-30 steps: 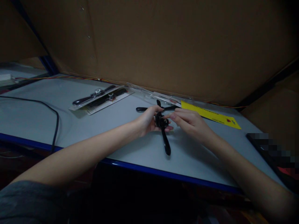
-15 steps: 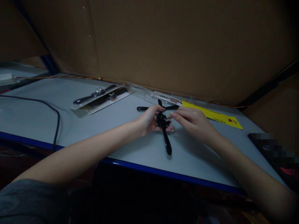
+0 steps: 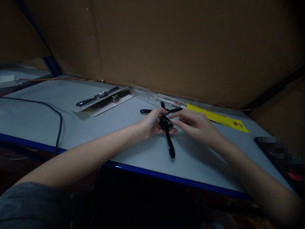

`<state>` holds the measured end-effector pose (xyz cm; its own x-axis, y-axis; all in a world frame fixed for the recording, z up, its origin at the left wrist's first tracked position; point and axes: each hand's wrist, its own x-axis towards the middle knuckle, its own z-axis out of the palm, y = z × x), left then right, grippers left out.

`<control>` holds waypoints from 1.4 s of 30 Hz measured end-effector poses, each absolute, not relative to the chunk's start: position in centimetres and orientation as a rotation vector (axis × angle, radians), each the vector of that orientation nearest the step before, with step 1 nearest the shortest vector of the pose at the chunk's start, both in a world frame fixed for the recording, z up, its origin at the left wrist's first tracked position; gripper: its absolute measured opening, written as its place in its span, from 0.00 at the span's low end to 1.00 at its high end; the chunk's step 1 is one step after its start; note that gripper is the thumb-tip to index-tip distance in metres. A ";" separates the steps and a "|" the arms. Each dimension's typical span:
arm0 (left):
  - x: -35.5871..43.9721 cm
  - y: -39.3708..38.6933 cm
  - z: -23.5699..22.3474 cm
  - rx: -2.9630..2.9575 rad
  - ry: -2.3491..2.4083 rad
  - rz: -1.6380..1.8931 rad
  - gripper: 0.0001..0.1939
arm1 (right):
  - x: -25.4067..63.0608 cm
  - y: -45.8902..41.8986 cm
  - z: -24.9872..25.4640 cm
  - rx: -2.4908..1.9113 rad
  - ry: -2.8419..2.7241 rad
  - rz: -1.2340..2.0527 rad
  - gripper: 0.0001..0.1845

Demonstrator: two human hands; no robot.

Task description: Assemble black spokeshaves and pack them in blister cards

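Note:
My left hand (image 3: pixel 153 123) is wrapped around the middle of a black spokeshave (image 3: pixel 169 143), thumb on top and fingers beneath. One handle of the tool points toward me and the other points away. From the right, my right hand (image 3: pixel 194 122) reaches in with thumb and forefinger at the spokeshave's body, near its small metal parts. Those fingertips hide exactly which part they grip. Behind the hands lies a second black tool (image 3: pixel 145 111) with similar handles, its middle partly covered by my left hand.
Two packaged spokeshaves (image 3: pixel 101 101) lie at the back left, with clear plastic packaging (image 3: pixel 152 93) along the cardboard wall (image 3: pixel 166 47). A yellow card (image 3: pixel 218 118) is at the right. A black cable (image 3: pixel 59 117) crosses the left side, and a dark flat object (image 3: pixel 269 152) sits at the right edge.
My right thumb and forefinger have shifted on the spokeshave's middle, now covering the shiny metal piece seen before. My left hand keeps the same grip.

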<state>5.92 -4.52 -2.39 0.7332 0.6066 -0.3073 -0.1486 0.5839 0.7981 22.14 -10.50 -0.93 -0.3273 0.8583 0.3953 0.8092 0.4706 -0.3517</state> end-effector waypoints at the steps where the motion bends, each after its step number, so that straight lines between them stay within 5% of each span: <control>1: 5.9 -4.6 -2.4 0.841 0.609 0.470 0.11 | 22.1 -10.4 -1.0 -1.405 -2.190 0.100 0.11; 9: 6.3 -5.3 -2.5 0.837 0.626 0.503 0.08 | 20.9 -10.1 -2.1 -1.575 -2.251 -0.226 0.15; 20: 6.0 -4.7 -2.4 0.774 0.598 0.520 0.12 | 22.6 -9.6 -2.2 -1.346 -2.199 -0.045 0.18; 36: 5.9 -4.3 -2.3 0.866 0.532 0.427 0.20 | 23.5 -9.3 -3.3 -1.134 -2.134 0.197 0.09; 42: 5.5 -4.3 -2.5 1.033 0.461 0.434 0.15 | 23.9 -8.9 -3.7 -1.082 -2.136 0.187 0.11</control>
